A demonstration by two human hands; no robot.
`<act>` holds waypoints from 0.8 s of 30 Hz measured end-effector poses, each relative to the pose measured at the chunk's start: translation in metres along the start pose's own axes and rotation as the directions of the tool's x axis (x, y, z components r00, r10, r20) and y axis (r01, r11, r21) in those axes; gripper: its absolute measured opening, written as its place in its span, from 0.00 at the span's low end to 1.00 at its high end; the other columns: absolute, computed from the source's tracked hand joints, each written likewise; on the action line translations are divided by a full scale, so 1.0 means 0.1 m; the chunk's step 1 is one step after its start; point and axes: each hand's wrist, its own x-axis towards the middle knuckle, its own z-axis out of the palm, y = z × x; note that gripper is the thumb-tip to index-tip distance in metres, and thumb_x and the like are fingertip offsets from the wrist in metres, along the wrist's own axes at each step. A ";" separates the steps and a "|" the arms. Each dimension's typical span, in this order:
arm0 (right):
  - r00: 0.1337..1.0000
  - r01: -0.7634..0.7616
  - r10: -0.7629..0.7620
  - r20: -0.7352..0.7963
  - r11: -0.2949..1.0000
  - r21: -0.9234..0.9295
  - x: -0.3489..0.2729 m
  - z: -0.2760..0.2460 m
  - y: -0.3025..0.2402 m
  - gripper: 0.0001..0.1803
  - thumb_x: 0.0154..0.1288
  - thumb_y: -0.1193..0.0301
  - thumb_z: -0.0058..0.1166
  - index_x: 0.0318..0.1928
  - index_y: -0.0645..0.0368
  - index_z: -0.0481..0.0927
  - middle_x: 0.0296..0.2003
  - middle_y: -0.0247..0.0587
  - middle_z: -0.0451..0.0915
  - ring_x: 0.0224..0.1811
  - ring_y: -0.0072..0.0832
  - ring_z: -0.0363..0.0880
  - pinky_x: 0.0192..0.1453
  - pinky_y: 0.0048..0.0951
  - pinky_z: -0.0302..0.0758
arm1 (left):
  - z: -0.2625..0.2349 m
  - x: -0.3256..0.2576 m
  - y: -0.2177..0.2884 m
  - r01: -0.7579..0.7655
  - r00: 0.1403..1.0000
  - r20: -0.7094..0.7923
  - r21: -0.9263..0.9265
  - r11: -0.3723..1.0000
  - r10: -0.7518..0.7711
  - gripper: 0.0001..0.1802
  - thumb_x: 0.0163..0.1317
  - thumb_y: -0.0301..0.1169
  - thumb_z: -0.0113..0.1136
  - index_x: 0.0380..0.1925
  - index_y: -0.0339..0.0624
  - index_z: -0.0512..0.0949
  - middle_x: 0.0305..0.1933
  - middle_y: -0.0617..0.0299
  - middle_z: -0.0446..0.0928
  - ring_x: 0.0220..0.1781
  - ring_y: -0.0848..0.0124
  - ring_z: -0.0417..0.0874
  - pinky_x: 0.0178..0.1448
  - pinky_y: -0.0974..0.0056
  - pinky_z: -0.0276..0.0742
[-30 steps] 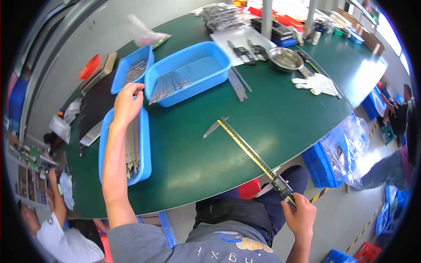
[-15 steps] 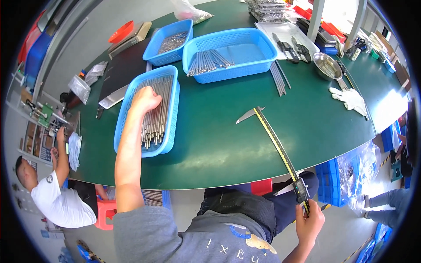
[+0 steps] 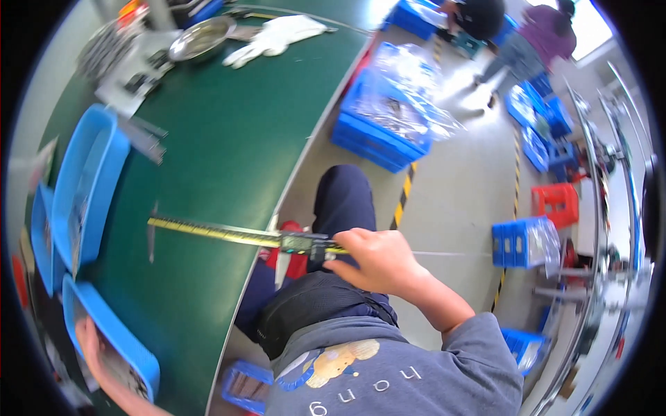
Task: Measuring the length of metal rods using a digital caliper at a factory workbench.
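Note:
My right hand (image 3: 374,260) is closed around the display end of a digital caliper (image 3: 222,232). Its long yellow-marked beam reaches left over the table edge, and the jaw end is above the green table. At the lower left, my left hand (image 3: 89,340) is inside a long blue plastic basket (image 3: 125,333). Blur and the basket wall hide its fingers, so whether it grips anything cannot be made out. Thin metal rods lie in that basket, mostly out of sight from here.
Two more blue baskets (image 3: 97,187) (image 3: 43,239) stand at the left. Loose metal rods (image 3: 142,139), a steel bowl (image 3: 201,38) and a white glove (image 3: 277,38) lie farther up the green table (image 3: 208,125). Blue crates (image 3: 374,132) stand beside the table; people are beyond them.
The view has swung to the right, bringing more floor, crates and shelving into sight. My right hand keeps hold of the caliper, now lying nearly level. My left hand remains in the rod basket.

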 end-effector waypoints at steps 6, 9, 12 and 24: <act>0.998 -0.057 0.057 -0.010 0.998 0.019 -0.13 -0.02 0.02 0.18 0.59 0.56 0.56 0.32 0.59 0.74 0.24 0.44 0.76 0.24 0.42 0.79 0.27 0.39 0.75 | 0.00 0.10 0.08 -0.022 0.999 0.038 -0.053 0.998 0.024 0.12 0.60 0.39 0.59 0.29 0.41 0.77 0.24 0.66 0.74 0.22 0.75 0.73 0.24 0.69 0.67; 1.000 -0.017 0.018 -0.013 1.000 0.026 -0.15 0.06 0.04 0.18 0.58 0.55 0.59 0.37 0.57 0.75 0.26 0.40 0.77 0.25 0.41 0.79 0.26 0.38 0.74 | -0.09 0.09 0.14 -0.010 0.999 0.030 -0.093 0.996 0.013 0.12 0.61 0.39 0.59 0.32 0.41 0.76 0.26 0.66 0.74 0.24 0.75 0.74 0.26 0.69 0.69; 0.999 -0.035 0.034 0.023 0.999 0.037 -0.10 0.08 0.01 0.19 0.58 0.55 0.59 0.37 0.57 0.75 0.26 0.40 0.76 0.25 0.41 0.79 0.26 0.39 0.74 | -0.19 0.13 0.20 0.016 1.000 0.021 -0.123 0.992 -0.013 0.12 0.61 0.39 0.59 0.35 0.41 0.76 0.28 0.67 0.75 0.27 0.76 0.75 0.28 0.69 0.71; 1.000 -0.018 0.018 -0.002 1.000 -0.025 -0.02 -0.21 0.01 0.18 0.52 0.61 0.64 0.41 0.54 0.78 0.28 0.38 0.78 0.26 0.37 0.80 0.28 0.36 0.75 | -0.72 -1.32 1.09 -0.374 0.684 -0.708 -0.135 0.917 0.175 0.19 0.66 0.34 0.58 0.53 0.37 0.71 0.45 0.61 0.74 0.43 0.73 0.75 0.48 0.66 0.73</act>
